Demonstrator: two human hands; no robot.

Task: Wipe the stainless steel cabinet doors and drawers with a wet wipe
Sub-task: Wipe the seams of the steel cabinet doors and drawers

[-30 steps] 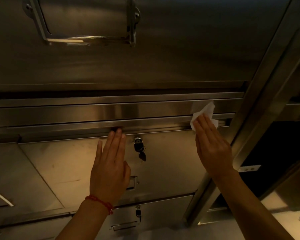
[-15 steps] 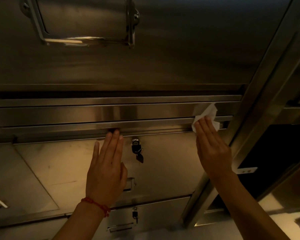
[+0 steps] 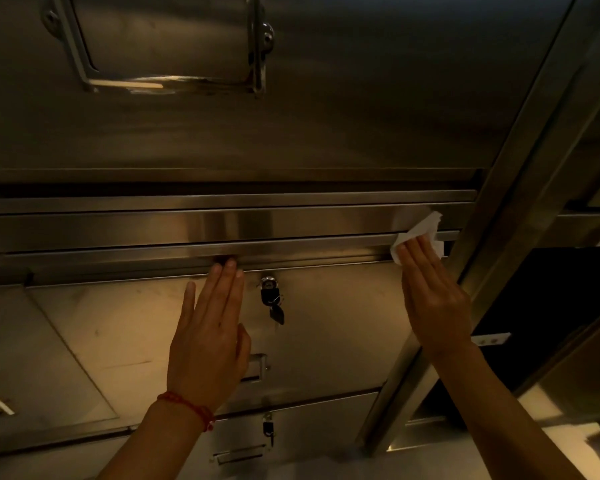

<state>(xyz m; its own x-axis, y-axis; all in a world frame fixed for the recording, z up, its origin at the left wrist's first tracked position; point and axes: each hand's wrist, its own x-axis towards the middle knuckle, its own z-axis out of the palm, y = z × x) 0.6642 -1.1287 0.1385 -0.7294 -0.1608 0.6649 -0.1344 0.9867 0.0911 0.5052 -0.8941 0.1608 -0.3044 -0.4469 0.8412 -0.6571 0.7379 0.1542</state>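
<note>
A stainless steel cabinet fills the view. My right hand [image 3: 433,299] lies flat with its fingers pressing a white wet wipe [image 3: 419,233] against the horizontal steel rail [image 3: 291,249] above the drawers, at the rail's right end. My left hand [image 3: 210,337] rests flat and open on the upper drawer front [image 3: 333,323], fingertips at the rail's lower edge. It holds nothing and a red string bracelet circles its wrist. The wipe's lower part is hidden under my fingers.
A small padlock with keys [image 3: 271,299] hangs just right of my left hand. A second locked drawer [image 3: 302,434] sits below. A large upper door with a metal handle frame [image 3: 174,81] is above. A slanted steel post [image 3: 492,216] borders the right side.
My right hand and the wipe have shifted slightly right and up along the rail. My left hand stays flat on the drawer front. The camera moved a little.
</note>
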